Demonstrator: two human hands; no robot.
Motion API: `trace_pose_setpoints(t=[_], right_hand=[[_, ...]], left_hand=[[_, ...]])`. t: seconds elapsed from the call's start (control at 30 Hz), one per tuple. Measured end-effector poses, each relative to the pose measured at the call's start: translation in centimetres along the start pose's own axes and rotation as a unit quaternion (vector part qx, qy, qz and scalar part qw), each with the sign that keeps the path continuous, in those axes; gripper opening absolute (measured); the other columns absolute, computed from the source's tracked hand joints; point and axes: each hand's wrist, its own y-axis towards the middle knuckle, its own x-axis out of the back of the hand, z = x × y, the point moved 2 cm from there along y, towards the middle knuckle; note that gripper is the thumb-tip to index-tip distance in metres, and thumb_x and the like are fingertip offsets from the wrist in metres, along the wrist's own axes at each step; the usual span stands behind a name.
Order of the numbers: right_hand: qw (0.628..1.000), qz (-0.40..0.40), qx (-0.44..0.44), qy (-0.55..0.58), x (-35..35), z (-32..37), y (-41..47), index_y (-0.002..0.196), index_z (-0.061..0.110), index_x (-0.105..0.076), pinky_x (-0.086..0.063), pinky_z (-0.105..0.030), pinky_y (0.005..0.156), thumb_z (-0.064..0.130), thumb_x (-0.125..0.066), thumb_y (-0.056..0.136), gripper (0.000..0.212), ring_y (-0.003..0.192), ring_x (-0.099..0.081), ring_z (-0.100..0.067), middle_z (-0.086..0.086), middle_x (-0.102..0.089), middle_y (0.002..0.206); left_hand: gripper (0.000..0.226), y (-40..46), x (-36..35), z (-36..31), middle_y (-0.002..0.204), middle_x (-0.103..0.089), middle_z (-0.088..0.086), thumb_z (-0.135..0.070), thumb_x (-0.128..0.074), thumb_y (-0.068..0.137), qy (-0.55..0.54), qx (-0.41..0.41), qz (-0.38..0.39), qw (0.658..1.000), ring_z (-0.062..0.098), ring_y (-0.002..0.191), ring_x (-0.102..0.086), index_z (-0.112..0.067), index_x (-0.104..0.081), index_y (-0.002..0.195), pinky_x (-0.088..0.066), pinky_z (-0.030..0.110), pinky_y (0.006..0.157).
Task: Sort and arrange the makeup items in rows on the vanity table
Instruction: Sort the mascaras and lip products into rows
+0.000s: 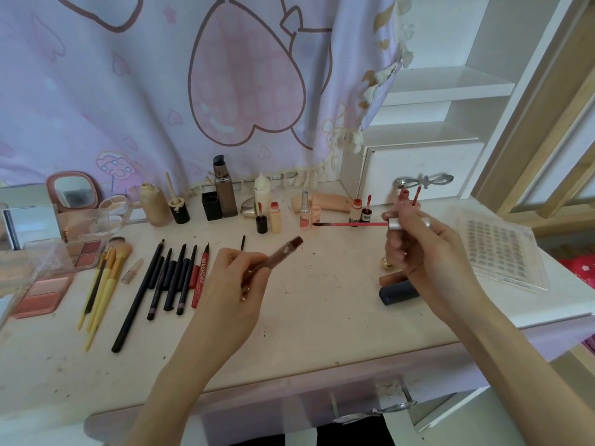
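Note:
My left hand grips a brown lip gloss tube, tilted with its open mouth pointing up and right. My right hand holds the silver cap of its applicator wand; the red wand sticks out level to the left, clear of the tube. On the vanity table, pencils and liners lie in a row at left beside yellow-handled brushes. Small lip tubes and bottles stand in a line along the back.
Blush and eyeshadow palettes sit at the far left, with a small pink mirror behind. A clear lash tray lies at right. A dark tube and a brown tube lie under my right wrist. A drawer unit stands back right.

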Motion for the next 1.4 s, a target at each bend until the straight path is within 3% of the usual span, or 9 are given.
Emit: trace_pose_setpoints(t=[0.17,0.33,0.47,0.6,0.7,0.83,1.0,1.3,1.4], right_hand=[[0.989,0.023,-0.132,0.070,-1.9,-2.7,-0.9,0.094,0.001,-0.065,-0.050,-0.017,0.052,0.002,-0.056,0.087,0.012,0.061,-0.066,-0.012,-0.010,-0.071,0.075],[0.972,0.049,-0.198,0.120,-3.7,-4.8,-1.6,0.108,-0.003,-0.059,-0.056,-0.021,0.064,-0.009,-0.051,0.087,0.023,0.082,-0.071,-0.024,-0.017,-0.072,0.089],[0.982,0.005,-0.100,-0.158,-4.6,-5.5,-1.8,0.098,0.015,-0.060,-0.047,-0.009,0.054,0.011,-0.058,0.090,0.009,0.070,-0.070,-0.006,0.005,-0.073,0.081],[0.944,-0.035,-0.011,-0.328,-5.3,-6.5,-2.3,0.085,0.026,-0.057,-0.042,-0.006,0.059,0.026,-0.060,0.088,0.004,0.076,-0.063,0.004,0.010,-0.070,0.082],[0.929,-0.050,0.009,-0.365,-5.8,-7.4,-2.6,0.092,0.021,-0.060,-0.041,-0.013,0.065,0.025,-0.059,0.088,0.006,0.086,-0.060,-0.008,0.007,-0.066,0.088],[0.923,-0.045,0.021,-0.382,-6.5,-7.5,-2.6,0.088,0.022,-0.064,-0.038,-0.005,0.059,0.021,-0.061,0.087,0.003,0.070,-0.055,0.002,0.019,-0.058,0.073],[0.912,-0.055,0.019,-0.406,-6.3,-7.5,-2.2,0.085,0.026,-0.065,-0.035,-0.002,0.062,0.028,-0.063,0.085,0.003,0.073,-0.050,0.000,0.005,-0.059,0.092],[0.862,-0.006,0.026,-0.507,-7.6,-7.7,-2.0,0.087,0.010,-0.073,-0.039,-0.019,0.062,0.031,-0.056,0.090,0.027,0.076,-0.060,-0.018,-0.004,-0.071,0.084],[0.856,-0.004,0.033,-0.516,-8.2,-8.0,-2.3,0.086,0.010,-0.073,-0.039,-0.024,0.067,0.033,-0.054,0.091,0.030,0.075,-0.058,-0.017,-0.005,-0.069,0.083]], left_hand=[[0.014,-0.1,-0.3,0.3,0.078,-0.055,-0.017,-0.024,-0.052,0.092,-0.023,0.088,-0.059,0.994,-0.008,0.073,-0.051,-0.023,-0.061,0.101,-0.035,-0.002,0.062],[0.022,0.7,-1.9,0.2,0.073,-0.053,-0.020,-0.025,-0.054,0.091,0.001,0.117,-0.039,0.992,-0.004,0.066,-0.052,-0.015,-0.065,0.108,-0.041,0.005,0.057],[0.023,1.2,-3.1,-0.2,0.076,-0.060,-0.006,-0.025,-0.058,0.089,0.008,0.147,-0.034,0.989,0.011,0.066,-0.060,-0.013,-0.065,0.107,-0.053,0.028,0.075],[0.019,1.5,-3.8,-0.1,0.086,-0.062,0.003,-0.027,-0.054,0.091,0.094,0.159,-0.025,0.983,0.014,0.069,-0.059,-0.011,-0.062,0.099,-0.045,0.024,0.064],[0.019,1.4,-3.9,0.2,0.086,-0.061,0.004,-0.027,-0.052,0.091,0.129,0.172,-0.016,0.976,0.012,0.067,-0.054,-0.010,-0.061,0.096,-0.035,0.021,0.059],[0.022,1.4,-3.9,0.2,0.092,-0.060,0.006,-0.026,-0.051,0.092,0.152,0.170,-0.018,0.973,0.011,0.068,-0.046,-0.008,-0.062,0.096,-0.035,0.022,0.061],[0.024,0.8,-3.8,0.3,0.093,-0.057,0.001,-0.029,-0.054,0.091,0.130,0.162,-0.040,0.977,0.008,0.075,-0.045,-0.012,-0.057,0.108,-0.035,0.021,0.066],[0.023,0.3,-3.2,0.9,0.101,-0.063,0.004,-0.020,-0.055,0.091,0.068,0.128,-0.034,0.989,0.010,0.077,-0.057,-0.013,-0.064,0.111,-0.039,0.014,0.067],[0.020,0.3,-3.1,1.0,0.084,-0.065,-0.001,-0.016,-0.055,0.090,0.038,0.134,-0.035,0.990,0.006,0.066,-0.056,-0.011,-0.068,0.105,-0.039,0.009,0.058]])
